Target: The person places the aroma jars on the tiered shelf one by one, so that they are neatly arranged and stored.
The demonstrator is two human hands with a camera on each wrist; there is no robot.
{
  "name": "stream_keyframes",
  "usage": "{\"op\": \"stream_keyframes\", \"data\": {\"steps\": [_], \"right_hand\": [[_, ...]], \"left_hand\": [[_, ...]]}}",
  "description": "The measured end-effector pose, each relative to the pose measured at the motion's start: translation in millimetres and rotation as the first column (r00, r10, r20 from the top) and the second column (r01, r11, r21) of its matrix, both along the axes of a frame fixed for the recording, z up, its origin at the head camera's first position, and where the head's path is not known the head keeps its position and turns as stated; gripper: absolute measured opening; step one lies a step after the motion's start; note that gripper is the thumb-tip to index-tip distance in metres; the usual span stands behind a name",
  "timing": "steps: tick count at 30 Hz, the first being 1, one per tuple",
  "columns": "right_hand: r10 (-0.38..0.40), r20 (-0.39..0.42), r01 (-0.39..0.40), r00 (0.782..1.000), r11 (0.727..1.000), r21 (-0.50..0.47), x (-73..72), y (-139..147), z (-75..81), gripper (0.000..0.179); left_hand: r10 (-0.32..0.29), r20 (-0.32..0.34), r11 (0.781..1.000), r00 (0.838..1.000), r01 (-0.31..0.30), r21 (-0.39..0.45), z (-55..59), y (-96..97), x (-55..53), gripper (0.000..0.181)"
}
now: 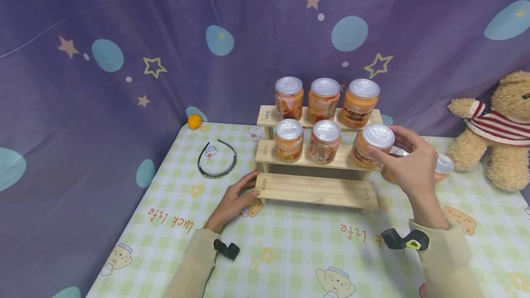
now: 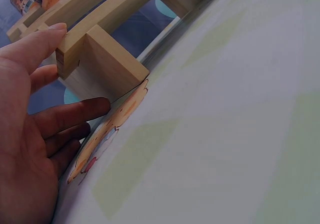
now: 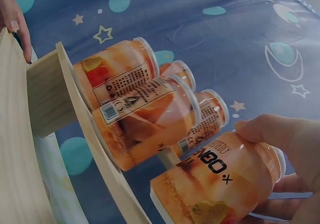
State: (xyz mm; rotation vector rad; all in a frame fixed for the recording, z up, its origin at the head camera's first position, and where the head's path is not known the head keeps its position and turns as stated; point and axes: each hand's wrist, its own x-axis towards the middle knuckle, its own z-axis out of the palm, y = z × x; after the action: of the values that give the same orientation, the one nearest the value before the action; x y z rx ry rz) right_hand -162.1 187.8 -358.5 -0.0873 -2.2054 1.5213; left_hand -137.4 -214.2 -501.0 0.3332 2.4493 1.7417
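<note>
Orange can in right grip, pinched below lid; left grip pinching rack end.

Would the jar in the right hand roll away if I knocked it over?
Probably: the jar has round sides, so it might roll. Its shiny surface may feel slippery. It seems stiff too: no dents show.

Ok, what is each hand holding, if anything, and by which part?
The right hand holds a jar by its upper sides, near the silver lid; the left hand pinches the wooden stand at the left end of its lowest step.
</note>
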Motion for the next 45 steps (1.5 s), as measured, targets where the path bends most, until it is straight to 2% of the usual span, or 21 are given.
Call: {"op": "stream_keyframes", "data": {"steps": [8, 24, 36, 45], "right_hand": [[0.015, 0.028, -0.015, 1.0, 1.0, -0.016, -6.7, -10, -2.3, 0.057], [0.022, 0.019, -0.024, 1.0, 0.997, 0.073, -12.1, -14, -7.0, 0.057], [0.137, 0.062, -0.145, 0.989, 0.978, 0.149, -12.4, -7, -8.0, 0.068], [0.126, -0.004, -0.125, 0.992, 0.991, 0.054, -6.1, 3, -2.9, 0.061]], "left_hand": [[-0.009, -0.017, 1.0, 1.0, 0.01, 0.003, -0.3, -0.7, -1.2, 0.057], [-0.006, -0.007, 1.0, 1.0, 0.006, -0.003, -0.3, 0.6, -1.4, 0.058], [-0.004, -0.027, 1.0, 1.0, 0.004, -0.009, -0.9, -0.7, -1.1, 0.058], [0.002, -0.02, 1.0, 1.0, -0.002, -0.013, -0.5, -0.5, -1.0, 0.058]]}}
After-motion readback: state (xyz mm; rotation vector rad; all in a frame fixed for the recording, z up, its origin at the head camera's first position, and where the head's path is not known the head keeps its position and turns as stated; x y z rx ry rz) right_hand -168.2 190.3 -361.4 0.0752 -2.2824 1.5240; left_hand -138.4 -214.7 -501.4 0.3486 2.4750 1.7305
